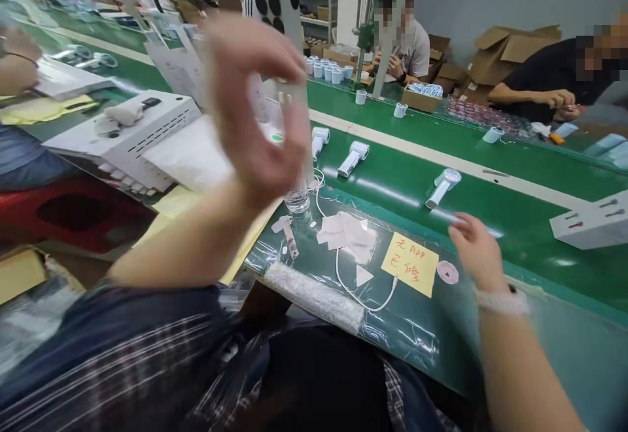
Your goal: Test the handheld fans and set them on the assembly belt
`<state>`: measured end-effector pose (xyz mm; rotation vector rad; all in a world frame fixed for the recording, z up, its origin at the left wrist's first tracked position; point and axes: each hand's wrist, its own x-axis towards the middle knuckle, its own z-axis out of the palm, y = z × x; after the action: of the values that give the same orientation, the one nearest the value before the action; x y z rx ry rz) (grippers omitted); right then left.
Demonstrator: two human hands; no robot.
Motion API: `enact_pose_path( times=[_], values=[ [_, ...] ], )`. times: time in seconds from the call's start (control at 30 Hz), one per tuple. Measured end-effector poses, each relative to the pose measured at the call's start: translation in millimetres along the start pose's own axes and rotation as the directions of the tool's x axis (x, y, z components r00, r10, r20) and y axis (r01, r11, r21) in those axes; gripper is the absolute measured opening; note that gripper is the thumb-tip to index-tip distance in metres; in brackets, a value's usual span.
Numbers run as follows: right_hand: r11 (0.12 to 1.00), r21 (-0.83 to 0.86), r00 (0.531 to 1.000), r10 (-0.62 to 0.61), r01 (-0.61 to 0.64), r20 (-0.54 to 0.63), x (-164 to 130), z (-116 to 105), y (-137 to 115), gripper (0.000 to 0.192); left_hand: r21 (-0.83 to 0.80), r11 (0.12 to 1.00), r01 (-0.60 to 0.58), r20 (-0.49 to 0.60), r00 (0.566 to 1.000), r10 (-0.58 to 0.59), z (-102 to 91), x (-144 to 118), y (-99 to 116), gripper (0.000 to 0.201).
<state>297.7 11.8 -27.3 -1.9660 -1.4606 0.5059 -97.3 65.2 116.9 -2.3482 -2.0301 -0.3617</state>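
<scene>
Handheld fan (444, 187), pale blue and white, one, on the green conveyor belt (402, 190), just beyond the right hand; round head to the upper right, handle to the lower left, long axis slanting across the view. Right hand (477, 252): near the handle, apart from it, fingers bent; whether the fingertips meet cannot be told. Left hand (233, 114): raised, blurred, fingers and thumb curved into a ring with a narrow gap at the tips. Second fan (353, 159), farther left on the belt, laid at a like slant; third fan (320, 141) beyond it, partly hidden behind the raised hand and a panel. Clear bottle (298, 200), standing by the left wrist. White cable (338, 268), looped over the worktable (417, 327) from the bottle side toward the note. Pale paper pieces (346, 232), heaped; white triangular piece (364, 276) near them. Padded strip (314, 298), along the near edge. White box (593, 219), at the belt's right. Small pale cups (400, 110), across the belt, co-workers beyond. Yellow note (411, 264), red handwriting, two lines: "无 App", then apparently "已修". Pink round sticker (447, 273) beside it, small dark triangle at centre.
</scene>
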Motion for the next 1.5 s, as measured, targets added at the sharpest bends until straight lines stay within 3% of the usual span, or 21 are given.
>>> enact_pose_path(
  times=[0.03,0.07,0.13,0.17,0.27,0.33,0.47,0.57,0.63,0.67,0.73,0.77,0.83,0.9,0.97,1.03,1.13,1.2,1.3,1.4,1.5],
  values=[
    [0.999,-0.052,1.000,-0.008,0.008,-0.006,24,12,-5,0.060,-0.107,0.990,-0.093,-0.040,0.995,0.089,17.0,8,31,0.078],
    [0.995,-0.102,1.000,-0.019,0.018,-0.008,44,27,-10,0.062,-0.206,0.967,-0.149,0.001,0.988,0.153,36.7,20,60,0.075],
    [0.981,-0.192,0.999,-0.029,0.026,-0.017,68,58,-18,0.056,-0.259,0.963,-0.078,0.051,0.994,0.094,76.6,54,102,0.072],
    [0.972,-0.233,0.999,-0.034,0.026,-0.031,71,70,-20,0.051,-0.277,0.961,0.027,0.088,0.996,-0.002,94.3,71,111,0.074],
    [0.943,-0.329,0.995,-0.078,0.056,-0.056,56,85,-13,0.036,-0.311,0.910,0.273,0.184,0.957,-0.224,133.3,110,103,0.067],
    [0.923,-0.374,0.991,-0.122,0.096,-0.047,40,80,-2,0.029,-0.354,0.869,0.344,0.233,0.933,-0.275,149.8,120,89,0.059],
    [0.900,-0.419,0.987,-0.150,0.116,-0.049,30,67,12,0.035,-0.541,0.778,0.318,0.295,0.939,-0.178,166.2,119,92,0.054],
    [0.908,-0.408,0.991,-0.124,0.097,-0.040,41,72,7,0.051,-0.725,0.650,0.228,0.267,0.963,-0.039,168.0,93,110,0.064],
    [0.912,-0.390,0.989,-0.146,0.130,-0.011,47,77,-2,0.050,-0.884,0.416,0.212,0.265,0.961,0.074,168.9,60,120,0.056],
    [0.912,-0.377,0.985,-0.171,0.160,0.004,47,78,-8,0.048,-0.943,0.214,0.254,0.287,0.948,0.140,170.4,41,123,0.051],
    [0.911,-0.342,0.971,-0.236,0.230,0.023,38,76,-20,0.048,-0.893,-0.173,0.415,0.361,0.891,0.276,176.0,4,127,0.048],
    [0.908,-0.326,0.963,-0.267,0.263,0.034,28,73,-27,0.049,-0.810,-0.306,0.501,0.401,0.853,0.335,179.5,-12,127,0.048],
    [0.896,-0.277,0.937,-0.348,0.346,0.043,-2,67,-38,0.050,-0.660,-0.439,0.610,0.470,0.791,0.391,186.0,-34,123,0.049],
    [0.877,-0.180,0.895,-0.442,0.445,0.060,-44,60,-46,0.048,-0.566,-0.531,0.631,0.502,0.774,0.386,189.8,-43,116,0.055],
    [0.887,-0.007,0.881,-0.457,0.461,0.123,-87,55,-47,0.049,-0.543,-0.580,0.607,0.504,0.788,0.354,189.6,-44,109,0.062],
    [0.958,0.075,0.943,-0.285,0.276,0.171,-122,54,-42,0.049,-0.569,-0.582,0.581,0.484,0.809,0.334,185.0,-43,102,0.066],
    [0.988,-0.147,0.992,-0.020,0.038,0.125,-151,63,-30,0.034,-0.616,-0.577,0.537,0.413,0.843,0.344,170.7,-45,98,0.070],
    [0.976,-0.205,0.990,-0.038,0.067,0.139,-155,71,-27,0.029,-0.627,-0.589,0.509,0.362,0.861,0.358,158.6,-51,97,0.074],
    [0.992,-0.032,0.967,-0.109,0.119,0.232,-153,76,-33,0.026,-0.630,-0.588,0.507,0.340,0.861,0.378,143.1,-60,97,0.083],
    [0.952,0.304,0.932,-0.094,-0.018,0.350,-150,68,-46,0.033,-0.633,-0.582,0.511,0.320,0.857,0.405,136.2,-64,96,0.091],
    [0.848,0.506,0.896,-0.092,-0.158,0.435,-151,60,-59,0.044,-0.663,-0.608,0.438,0.264,0.896,0.357,139.1,-61,95,0.092]
  ],
)
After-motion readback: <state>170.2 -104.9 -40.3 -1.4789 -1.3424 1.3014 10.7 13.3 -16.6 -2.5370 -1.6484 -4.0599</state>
